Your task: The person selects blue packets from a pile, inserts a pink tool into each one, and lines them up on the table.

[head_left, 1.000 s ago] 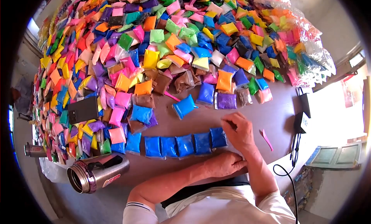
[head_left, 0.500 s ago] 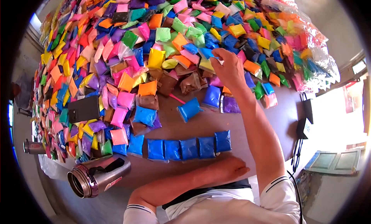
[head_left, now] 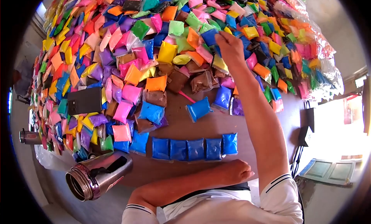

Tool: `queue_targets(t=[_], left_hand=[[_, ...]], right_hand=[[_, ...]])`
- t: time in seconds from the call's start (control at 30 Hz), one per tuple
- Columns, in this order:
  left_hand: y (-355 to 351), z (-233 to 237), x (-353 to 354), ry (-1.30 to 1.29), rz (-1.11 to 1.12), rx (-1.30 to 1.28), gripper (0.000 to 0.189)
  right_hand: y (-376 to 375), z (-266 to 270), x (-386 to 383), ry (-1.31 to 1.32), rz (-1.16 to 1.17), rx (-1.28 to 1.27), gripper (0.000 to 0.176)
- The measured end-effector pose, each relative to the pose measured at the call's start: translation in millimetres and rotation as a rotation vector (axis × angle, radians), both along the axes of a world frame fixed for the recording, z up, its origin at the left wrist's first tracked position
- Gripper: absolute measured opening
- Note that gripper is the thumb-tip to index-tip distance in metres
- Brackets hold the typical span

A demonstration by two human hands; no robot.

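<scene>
My right hand (head_left: 230, 46) reaches into the heap of small coloured packets, its fingers pinched on the edge of a blue packet (head_left: 210, 37). Below that hand lie a yellow packet (head_left: 220, 64) and a pink packet (head_left: 204, 53). Near the table's front edge rests my left hand (head_left: 237, 171), curled into a loose fist with nothing visible in it. Just beyond it, several blue packets (head_left: 195, 149) stand side by side in a row. A lighter blue packet (head_left: 199, 109) lies apart, between the row and the heap.
The heap of packets (head_left: 135, 74) covers the far and left parts of the brown table (head_left: 181, 125). A dark phone (head_left: 84, 100) lies on the heap at the left. An open steel flask (head_left: 98, 175) lies at the front left. Clear plastic bags (head_left: 322, 75) edge the right side.
My right hand has moved a little up and away over the heap, now with a blue packet at its fingertips. My left fist stays by the front edge. The view has shifted slightly.
</scene>
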State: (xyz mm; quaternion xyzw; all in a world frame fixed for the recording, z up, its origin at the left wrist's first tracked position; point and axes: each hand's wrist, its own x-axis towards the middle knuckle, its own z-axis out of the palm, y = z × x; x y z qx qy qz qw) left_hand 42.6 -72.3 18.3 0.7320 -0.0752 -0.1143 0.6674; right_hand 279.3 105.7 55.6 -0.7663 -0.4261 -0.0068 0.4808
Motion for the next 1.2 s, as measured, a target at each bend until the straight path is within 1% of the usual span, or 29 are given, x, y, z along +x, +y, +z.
queue_targets(t=[0.07, 0.1, 0.13, 0.17, 0.2, 0.23, 0.27, 0.33, 0.37, 0.4, 0.47, 0.5, 0.53, 0.6, 0.63, 0.67, 0.7, 0.73, 0.77, 0.8, 0.87, 0.9, 0.93, 0.97, 1.0, 1.1, 1.13, 1.2], left_hand=[[-2, -3, 0, -0.007, 0.004, -0.008, 0.043], [-6, -9, 0, -0.004, 0.007, 0.004, 0.041], [-8, -12, 0, -0.003, 0.010, 0.017, 0.040], [-9, -10, 0, -0.006, 0.006, 0.014, 0.040], [-7, -8, -1, -0.057, 0.065, 0.060, 0.039], [-6, -5, -2, -0.108, 0.123, 0.105, 0.038], [-5, -3, -3, -0.111, 0.118, 0.100, 0.038], [-1, 2, -4, -0.118, 0.138, 0.147, 0.034], [-1, 2, -4, -0.123, 0.130, 0.143, 0.034], [-2, 0, -3, -0.110, 0.143, 0.130, 0.033], [-4, -2, -2, -0.099, 0.137, 0.106, 0.031], [-4, -2, -1, -0.145, 0.171, 0.120, 0.027], [-2, -2, 0, -0.192, 0.206, 0.133, 0.024], [1, 3, 1, -0.190, 0.168, 0.143, 0.024], [-1, 0, 1, -0.199, 0.190, 0.079, 0.024], [-3, -3, 0, -0.206, 0.211, 0.012, 0.025], [-4, -4, 0, -0.254, 0.221, 0.056, 0.027], [-2, -3, 0, -0.254, 0.204, 0.040, 0.027], [3, 5, 0, -0.163, 0.138, 0.109, 0.028], [6, 9, 1, -0.072, 0.072, 0.181, 0.029], [4, 5, 1, -0.040, 0.039, 0.144, 0.029], [3, 5, 1, -0.049, 0.063, 0.079, 0.030], [2, 6, 0, -0.054, 0.089, 0.015, 0.030], [2, 6, 0, -0.046, 0.078, 0.013, 0.030], [3, 7, 0, -0.044, 0.068, -0.007, 0.029], [3, 4, 0, -0.015, 0.061, -0.032, 0.027], [2, 3, 0, 0.004, 0.066, -0.040, 0.028], [2, 2, 0, -0.009, 0.065, -0.061, 0.027]], right_hand=[[-6, 1, 3, 0.351, 0.024, 0.214, 0.029], [-12, 4, 3, 0.495, 0.081, 0.251, 0.030], [-21, 6, 2, 0.493, 0.076, 0.248, 0.030], [-31, 9, -1, 0.626, 0.124, 0.270, 0.029], [-41, 14, -6, 0.758, 0.172, 0.291, 0.032], [-52, 20, -13, 0.778, 0.153, 0.281, 0.028], [-64, 23, -20, 0.775, 0.147, 0.279, 0.028], [-90, 27, -32, 0.959, 0.187, 0.310, 0.027], [-102, 26, -37, 1.011, 0.174, 0.319, 0.025], [-114, 23, -40, 1.006, 0.163, 0.319, 0.025], [-144, 16, -48, 1.115, 0.104, 0.272, 0.026], [-157, 13, -56, 1.146, 0.078, 0.331, 0.025], [-174, 9, -62, 1.141, 0.057, 0.331, 0.025], [-206, 3, -74, 1.151, 0.006, 0.348, 0.025], [-218, 4, -83, 1.224, -0.064, 0.397, 0.024], [-234, 0, -87, 1.218, -0.088, 0.397, 0.024], [-250, -6, -88, 1.202, -0.072, 0.416, 0.023], [-267, -13, -89, 1.186, -0.058, 0.436, 0.022], [-284, -18, -88, 1.189, -0.010, 0.468, 0.021], [-292, -14, -94, 1.187, -0.033, 0.470, 0.021], [-303, -4, -105, 1.201, -0.120, 0.492, 0.024], [-312, -6, -106, 1.201, -0.135, 0.496, 0.024], [-321, -10, -108, 1.207, -0.083, 0.466, 0.027], [-329, -13, -109, 1.213, -0.030, 0.436, 0.030], [-335, -15, -112, 1.218, -0.040, 0.441, 0.030], [-344, -18, -118, 1.211, 0.065, 0.351, 0.029], [-345, -18, -120, 1.218, 0.061, 0.355, 0.029], [-348, -18, -125, 1.200, 0.083, 0.268, 0.027]])
